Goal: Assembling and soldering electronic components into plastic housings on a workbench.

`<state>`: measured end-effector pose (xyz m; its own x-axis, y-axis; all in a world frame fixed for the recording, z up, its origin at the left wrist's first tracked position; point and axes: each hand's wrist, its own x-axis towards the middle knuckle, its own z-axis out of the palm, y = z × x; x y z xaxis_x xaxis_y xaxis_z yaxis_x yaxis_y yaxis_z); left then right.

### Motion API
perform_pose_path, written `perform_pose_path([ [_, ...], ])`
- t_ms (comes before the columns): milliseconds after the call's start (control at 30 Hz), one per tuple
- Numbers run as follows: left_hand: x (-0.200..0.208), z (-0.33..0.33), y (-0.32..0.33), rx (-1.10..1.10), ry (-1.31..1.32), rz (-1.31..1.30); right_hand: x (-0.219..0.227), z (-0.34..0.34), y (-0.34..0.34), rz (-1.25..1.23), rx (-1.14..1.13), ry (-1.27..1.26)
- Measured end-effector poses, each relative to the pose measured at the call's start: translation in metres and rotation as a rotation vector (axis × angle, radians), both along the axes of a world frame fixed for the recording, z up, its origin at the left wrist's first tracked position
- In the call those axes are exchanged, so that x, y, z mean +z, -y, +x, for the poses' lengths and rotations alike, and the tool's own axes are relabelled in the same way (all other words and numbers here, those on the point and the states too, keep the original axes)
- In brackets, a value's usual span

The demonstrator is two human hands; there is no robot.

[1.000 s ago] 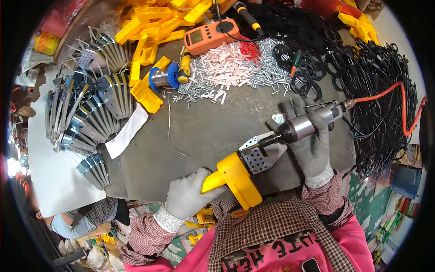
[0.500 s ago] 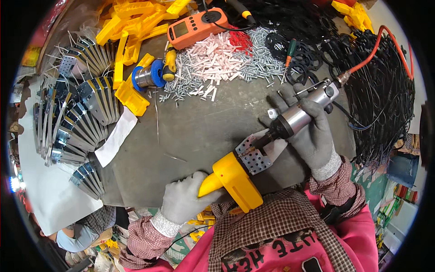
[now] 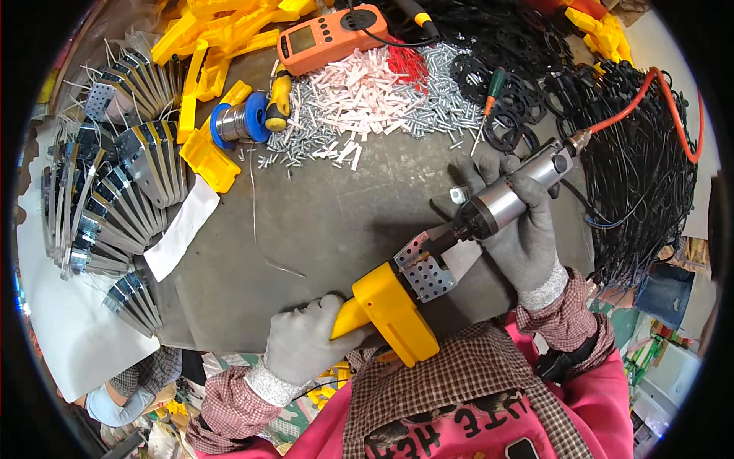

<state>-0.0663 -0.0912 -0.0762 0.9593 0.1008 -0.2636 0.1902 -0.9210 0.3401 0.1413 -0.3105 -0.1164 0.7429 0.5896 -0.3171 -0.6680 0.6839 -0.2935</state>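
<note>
My gloved left hand (image 3: 302,340) is closed around the handle of a yellow plastic housing (image 3: 394,312). A bracket of perforated metal (image 3: 425,269) sits at the housing's far right side. In my gloved right hand (image 3: 527,237) is a silver air screwdriver (image 3: 501,205), its black nose pointing down-left. The nose meets the perforated bracket; whether the bit sits on a screw is hidden. A small metal piece (image 3: 459,194) shows by my right fingers, and a white paper scrap (image 3: 463,258) lies behind the bracket.
White sleeves (image 3: 359,96) and silver screws (image 3: 302,126) are heaped at the back, beside an orange meter (image 3: 329,38). Stacked metal plates (image 3: 126,191) line the left. Black cables (image 3: 642,168) pile up right, under the orange hose (image 3: 657,84). A solder spool (image 3: 238,124) stands nearby.
The view has shifted slightly, so the table's contents appear a little further left. Both hands keep their grips, and the air screwdriver stays against the bracket.
</note>
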Motion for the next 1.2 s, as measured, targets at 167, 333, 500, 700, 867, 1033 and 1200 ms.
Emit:
perform_pose_path([
  [167,0.004,0.003,0.002,-0.003,-0.031,-0.026,0.006,-0.009,-0.004,0.048,-0.023,0.061],
  [333,0.000,0.001,0.002,0.031,-0.006,-0.015,0.006,-0.011,0.012,-0.018,-0.116,0.152],
  [500,0.000,0.001,0.003,0.033,-0.004,-0.001,-0.006,-0.018,0.038,0.018,-0.135,0.132],
  [700,0.000,0.001,0.004,0.031,0.003,0.011,-0.001,-0.021,0.036,-0.012,-0.094,0.076],
  [867,-0.001,0.001,0.004,0.015,-0.002,0.010,0.004,-0.021,0.032,-0.043,-0.082,0.029],
  [1033,-0.003,-0.001,0.005,-0.033,0.071,0.036,0.007,-0.010,0.022,0.001,0.029,-0.014],
  [1200,0.000,0.002,0.011,0.053,-0.009,0.043,0.012,-0.014,0.024,-0.078,0.037,-0.011],
])
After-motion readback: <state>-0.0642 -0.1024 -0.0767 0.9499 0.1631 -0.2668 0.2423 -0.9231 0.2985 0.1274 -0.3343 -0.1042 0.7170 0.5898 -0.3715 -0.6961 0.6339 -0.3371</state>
